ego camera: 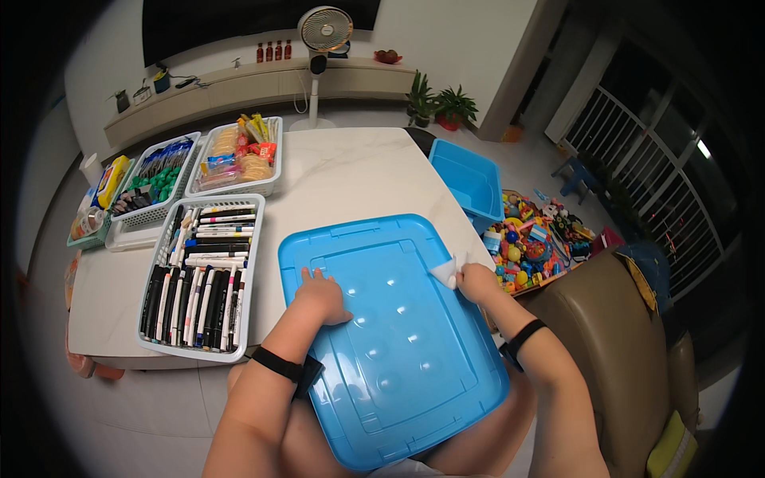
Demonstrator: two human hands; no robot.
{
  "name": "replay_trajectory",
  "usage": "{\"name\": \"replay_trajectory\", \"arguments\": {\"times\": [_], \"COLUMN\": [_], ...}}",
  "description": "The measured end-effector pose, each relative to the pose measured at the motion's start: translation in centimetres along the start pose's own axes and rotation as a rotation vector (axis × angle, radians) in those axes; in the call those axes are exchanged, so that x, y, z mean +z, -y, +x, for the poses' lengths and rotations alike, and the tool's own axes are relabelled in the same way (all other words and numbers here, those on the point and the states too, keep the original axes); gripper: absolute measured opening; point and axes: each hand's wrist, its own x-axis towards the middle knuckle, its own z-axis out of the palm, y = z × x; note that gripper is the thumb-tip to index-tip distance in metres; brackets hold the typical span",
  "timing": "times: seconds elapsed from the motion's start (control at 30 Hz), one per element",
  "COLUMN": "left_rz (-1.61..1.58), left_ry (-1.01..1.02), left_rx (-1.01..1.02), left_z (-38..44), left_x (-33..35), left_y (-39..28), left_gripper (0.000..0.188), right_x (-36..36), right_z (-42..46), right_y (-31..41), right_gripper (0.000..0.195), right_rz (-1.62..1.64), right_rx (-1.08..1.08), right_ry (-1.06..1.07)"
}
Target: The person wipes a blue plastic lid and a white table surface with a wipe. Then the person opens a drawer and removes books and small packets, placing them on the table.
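Note:
A blue plastic bin lid (370, 382) lies with its far part on the white marble-patterned table (352, 161) and its near part over my lap. My left hand (320, 297) rests on the lid's left side with fingers spread, holding nothing. At the lid's right edge, my right hand (476, 283) grips a white wipe or tissue (445, 272), which touches the lid's rim. Left of the lid stands a pale basket (254, 287) full of marker pens (194, 305).
Behind are a basket of snacks (278, 173) and a basket of pens and green items (179, 194). An open blue bin (463, 179) and a box of toys (529, 245) stand right of the table, near a brown leather chair (603, 322). A fan (326, 30) stands beyond.

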Motion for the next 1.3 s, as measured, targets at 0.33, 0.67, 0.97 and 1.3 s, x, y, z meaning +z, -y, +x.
{"name": "replay_trajectory", "arguments": {"times": [0.33,0.67,0.97,1.3], "left_rz": [-0.583,-0.224,-0.236,-1.754], "left_ry": [-0.33,-0.211,-0.185,0.104], "left_rx": [0.109,0.239,0.092,0.339], "left_z": [-0.1,-4.5,-4.0,-5.0], "left_x": [1.0,2.3,0.5,0.0], "left_y": [3.6,2.2,0.0,-6.0], "left_gripper": [0.079,0.098,0.075,0.053], "right_x": [-0.5,1.6,-1.5,-4.3], "right_z": [-6.8,-1.7,-15.1,-12.4], "right_y": [-2.5,-8.2,-9.4,9.4], "right_gripper": [0.029,0.034,0.019,0.038], "right_rz": [0.082,0.569,0.898,2.065], "right_rx": [0.109,0.311,0.507,-0.139], "right_ry": [-0.04,-0.067,-0.091,0.461]}}
